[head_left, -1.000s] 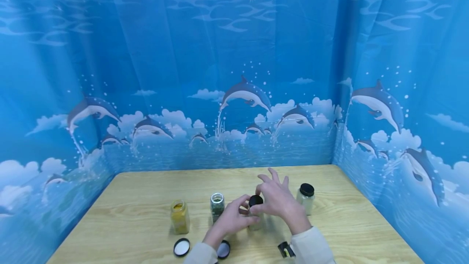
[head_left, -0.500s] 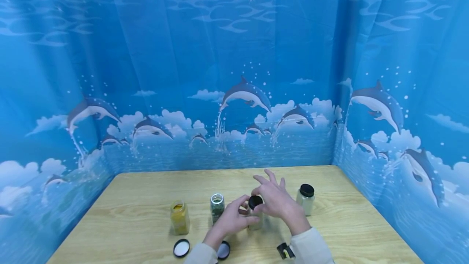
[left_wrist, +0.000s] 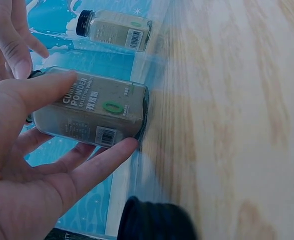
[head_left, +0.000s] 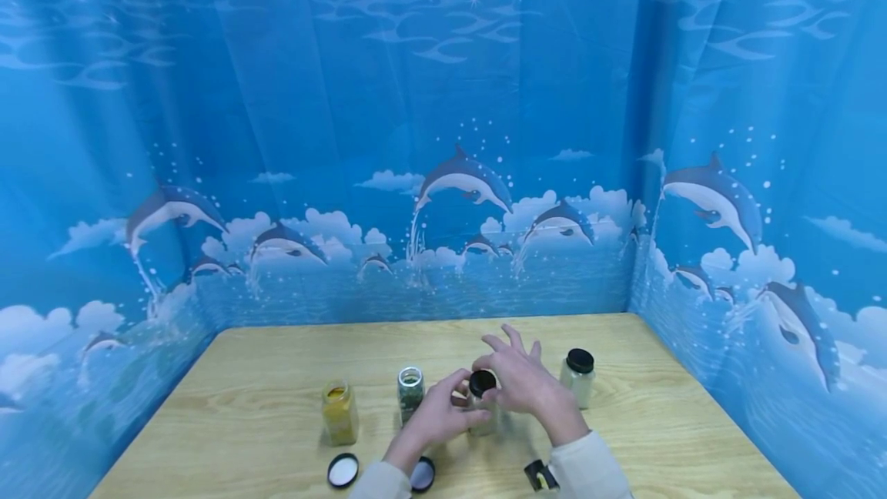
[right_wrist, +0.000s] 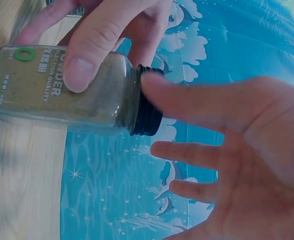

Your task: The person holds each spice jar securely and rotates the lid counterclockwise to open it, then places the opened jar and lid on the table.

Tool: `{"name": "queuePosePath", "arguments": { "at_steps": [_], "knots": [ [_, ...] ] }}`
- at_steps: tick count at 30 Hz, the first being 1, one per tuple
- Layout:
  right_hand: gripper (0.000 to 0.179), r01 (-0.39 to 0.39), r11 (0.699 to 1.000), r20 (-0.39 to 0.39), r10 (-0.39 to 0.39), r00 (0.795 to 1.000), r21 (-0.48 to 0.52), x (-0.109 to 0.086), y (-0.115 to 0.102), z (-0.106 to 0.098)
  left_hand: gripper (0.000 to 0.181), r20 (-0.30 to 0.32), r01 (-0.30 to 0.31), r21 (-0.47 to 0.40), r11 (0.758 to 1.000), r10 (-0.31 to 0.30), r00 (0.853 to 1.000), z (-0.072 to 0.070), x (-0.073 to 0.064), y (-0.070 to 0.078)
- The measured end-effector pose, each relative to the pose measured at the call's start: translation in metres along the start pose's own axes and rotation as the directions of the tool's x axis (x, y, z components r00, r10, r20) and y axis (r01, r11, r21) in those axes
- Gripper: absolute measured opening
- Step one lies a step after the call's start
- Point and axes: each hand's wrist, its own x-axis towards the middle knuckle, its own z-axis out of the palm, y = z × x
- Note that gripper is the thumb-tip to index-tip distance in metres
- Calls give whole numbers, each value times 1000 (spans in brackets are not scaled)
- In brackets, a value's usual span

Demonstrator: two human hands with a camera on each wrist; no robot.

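My left hand (head_left: pixel 438 413) grips a glass jar of cumin powder (left_wrist: pixel 104 107) by its body, thumb over the label and fingers beneath. The jar stands near the middle of the table and holds a brownish powder. On its neck sits a black screw lid (right_wrist: pixel 148 112). My right hand (head_left: pixel 528 387) pinches this lid between thumb and index finger, the other fingers spread out away from it. Part of the jar is hidden behind both hands in the head view.
Left of my hands stand an uncapped jar of yellow powder (head_left: pixel 339 418) and an uncapped jar of green flakes (head_left: pixel 410 395). Two black lids (head_left: pixel 343 470) lie upturned in front. A capped jar (head_left: pixel 579 382) stands at right, and a small black object (head_left: pixel 537 474) lies beside my right sleeve.
My right hand has turned slightly on the lid, its fingers shifting a little to the left. The left hand and the jar have stayed nearly in place.
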Motion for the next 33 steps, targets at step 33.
{"name": "queuePosePath", "arguments": {
  "at_steps": [33],
  "knots": [
    [34,-38,996,-111,29,993,-77,5,3,6,39,-3,21,3,1000,-21,1000,0,1,0]
  ]
}}
